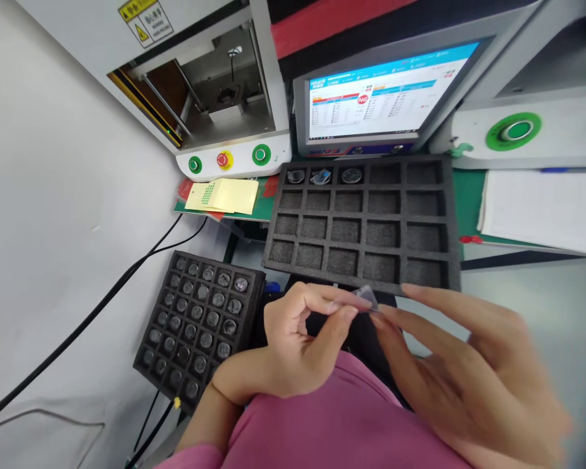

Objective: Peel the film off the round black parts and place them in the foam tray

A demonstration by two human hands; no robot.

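Item: small clear packet [366, 297], translucent and blurred; contents cannot be told. It sits low in the view, in front of the near edge of the large foam tray [446, 215], over the person's pink garment [342, 423].

Position relative to hands: the packet lies between the two hands, at 2 o'clock from the left hand [293, 345] and at 10 o'clock from the right hand [469, 365]. The left hand pinches it, thumb and forefinger closed on its left part, remaining fingers curled. The right hand meets its right end with thumb and fingertips, fingers otherwise stretched out long; whether they clamp it or merely touch cannot be told.

Orientation: long axis roughly 9 to 3 o'clock, tilted slightly, one pale corner rising toward 12 o'clock. Which face points up cannot be told.

Surroundings: large foam tray at 12 o'clock of the hands, dark, with a grid of square pockets; three pockets in its far row, at the left, hold small round parts [351, 175], one in a blue-tinted wrap. Smaller foam tray [200, 319] at 9 o'clock, tilted, its pockets filled with round parts. Monitor [381, 98] beyond, lit. Test machine [224, 98] at 11 o'clock with green and red buttons; yellow notepad [224, 195] below it. White sheets [542, 208] at 2 o'clock on the desk [463, 195]. Black cables [102, 299] at 9 o'clock.
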